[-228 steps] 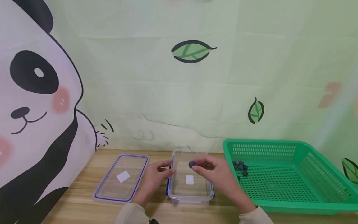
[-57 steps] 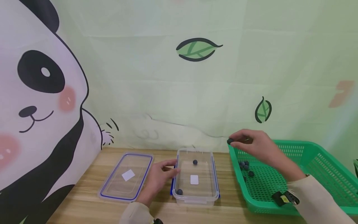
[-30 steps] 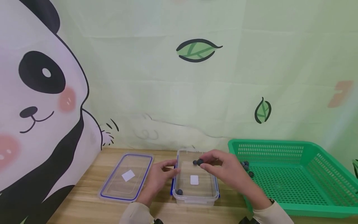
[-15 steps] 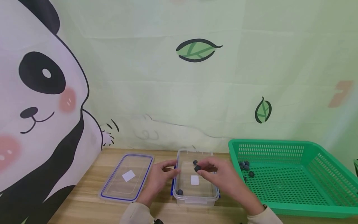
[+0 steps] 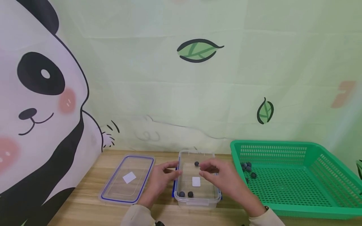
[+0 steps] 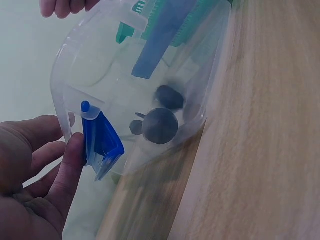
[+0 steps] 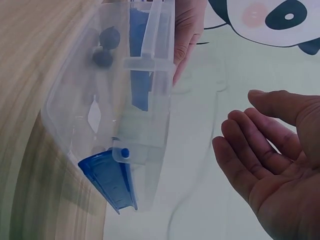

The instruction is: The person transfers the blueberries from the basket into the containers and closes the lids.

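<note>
A clear plastic food container (image 5: 198,201) with blue side latches stands on the table. My left hand (image 5: 161,179) pinches its left rim; in the left wrist view, fingers (image 6: 72,155) sit beside a blue latch (image 6: 102,142). Over the container's right side, my right hand (image 5: 223,175) holds nothing, thumb and fingertips apart. Inside lie a blueberry (image 5: 196,164) toward the back and two at the front left corner, a lighter blueberry (image 5: 182,194) and a darker blueberry (image 5: 190,194) beside it. A white label (image 5: 196,181) shows at the container's bottom.
Left of the container lies a clear lid (image 5: 113,191) with a blue seal and a white label. A green plastic basket (image 5: 305,212) stands at the right, with several blueberries (image 5: 248,169) at its left side. A printed cloth (image 5: 158,94) hangs behind the table.
My right hand has brought a blueberry from the basket over the container and let it go; it now lies at the front left. The left hand has stayed at the rim.
</note>
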Demonstrator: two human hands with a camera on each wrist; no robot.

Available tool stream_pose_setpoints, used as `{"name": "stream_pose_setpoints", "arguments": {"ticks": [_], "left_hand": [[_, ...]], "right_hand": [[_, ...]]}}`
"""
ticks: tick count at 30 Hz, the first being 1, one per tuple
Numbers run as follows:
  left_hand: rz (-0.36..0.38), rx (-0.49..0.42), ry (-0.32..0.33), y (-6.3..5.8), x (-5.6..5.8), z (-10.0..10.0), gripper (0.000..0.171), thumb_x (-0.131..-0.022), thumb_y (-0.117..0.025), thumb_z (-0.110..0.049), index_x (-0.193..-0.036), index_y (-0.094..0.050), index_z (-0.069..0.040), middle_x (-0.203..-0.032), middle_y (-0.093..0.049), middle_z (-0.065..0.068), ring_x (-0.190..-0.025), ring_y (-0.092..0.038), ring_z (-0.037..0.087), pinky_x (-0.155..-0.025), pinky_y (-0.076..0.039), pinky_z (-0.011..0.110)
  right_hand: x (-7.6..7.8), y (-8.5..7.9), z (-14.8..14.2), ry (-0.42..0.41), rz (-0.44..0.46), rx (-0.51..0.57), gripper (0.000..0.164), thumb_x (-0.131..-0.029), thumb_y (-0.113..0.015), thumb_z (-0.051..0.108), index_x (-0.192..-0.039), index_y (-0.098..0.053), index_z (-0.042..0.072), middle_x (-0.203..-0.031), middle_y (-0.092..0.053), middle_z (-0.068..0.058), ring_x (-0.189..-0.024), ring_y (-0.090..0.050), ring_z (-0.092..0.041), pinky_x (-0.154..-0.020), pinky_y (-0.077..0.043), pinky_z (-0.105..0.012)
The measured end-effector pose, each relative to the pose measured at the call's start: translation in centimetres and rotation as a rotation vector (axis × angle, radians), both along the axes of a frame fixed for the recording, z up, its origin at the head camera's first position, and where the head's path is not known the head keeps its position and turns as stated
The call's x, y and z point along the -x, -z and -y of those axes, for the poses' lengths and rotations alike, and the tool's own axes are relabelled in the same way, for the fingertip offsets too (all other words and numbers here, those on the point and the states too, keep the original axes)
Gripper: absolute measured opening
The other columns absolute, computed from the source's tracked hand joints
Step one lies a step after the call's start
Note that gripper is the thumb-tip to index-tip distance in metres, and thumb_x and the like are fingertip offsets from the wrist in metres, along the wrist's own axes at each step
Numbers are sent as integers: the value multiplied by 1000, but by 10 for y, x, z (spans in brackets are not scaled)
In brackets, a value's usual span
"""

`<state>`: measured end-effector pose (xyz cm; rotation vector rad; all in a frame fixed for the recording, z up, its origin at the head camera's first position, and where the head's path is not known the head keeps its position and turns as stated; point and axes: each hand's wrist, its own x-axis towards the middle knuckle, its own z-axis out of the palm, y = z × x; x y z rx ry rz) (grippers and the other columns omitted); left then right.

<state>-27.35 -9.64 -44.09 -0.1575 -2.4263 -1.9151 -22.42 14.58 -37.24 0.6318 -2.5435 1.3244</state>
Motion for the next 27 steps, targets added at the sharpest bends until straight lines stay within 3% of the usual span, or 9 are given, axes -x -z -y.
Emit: {"name": "stream_pose_setpoints", "arguments": {"ticks": [11, 17, 27], "left_hand": [[-3, 9, 1, -1, -1, 0, 43, -91, -85, -10, -131, -73, 0, -123, -74, 15, -91, -72, 19, -79, -61, 33], [9, 7, -8, -1, -1, 1, 42, -91, -85, -10, -131, -74, -2, -122, -75, 16, -89, -73, 19, -79, -61, 33], [-1, 16, -9, -1, -1, -1, 42, -91, -85, -9, -131, -73, -1, -123, -75, 15, -92, -73, 20, -79, -62, 33]], "right_hand": [[-9, -21, -5, 49, 13, 25, 12, -97, -80, 12, -108, -79, 10, -104, -78, 2, -97, -73, -15, -87, -62, -34], [-16, -46, -16, 17, -53, 54, 15, -97, -80, 13, -111, -79, 9, -106, -77, 3, -97, -73, -14, -87, -61, -36], [-21, -92, -44, 7, -155, 42, 19, -99, -79, 15, -116, -77, 8, -113, -78, 0, -102, -74, -16, -88, -59, -26]]}}
